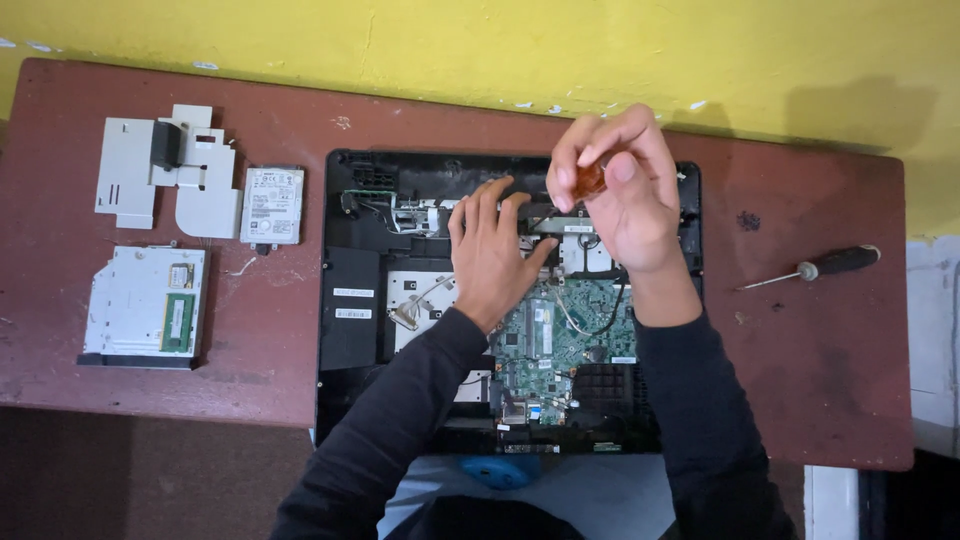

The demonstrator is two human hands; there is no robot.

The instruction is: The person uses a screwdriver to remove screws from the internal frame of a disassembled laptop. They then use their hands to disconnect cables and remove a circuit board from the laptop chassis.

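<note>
We see an opened laptop (pixel 420 300) lying bottom-up near the middle of a reddish-brown table (pixel 800 350), its black shell bare and its green board (pixel 560 340) showing in the lower right part. Our right hand (pixel 625 195) hovers over the laptop's upper edge, fingers curled and pinched around the amber handle of a screwdriver (pixel 590 180), whose shaft points down toward the frame; we cannot see the tip. Our left hand (pixel 490 250) lies flat on the laptop just beside it, fingers spread slightly and pressed down on the parts near the upper middle, thumb out toward the right. Both arms wear dark sleeves. Left of the laptop, apart from it, lies a hard drive (pixel 272 205), and farther left a pale cover plate (pixel 170 170). Below these rests an optical drive (pixel 135 305) with a small memory stick (pixel 178 322) on top. Well to the right lies a second screwdriver (pixel 815 268) with a black handle. A yellow wall (pixel 450 45) runs behind the table.
</note>
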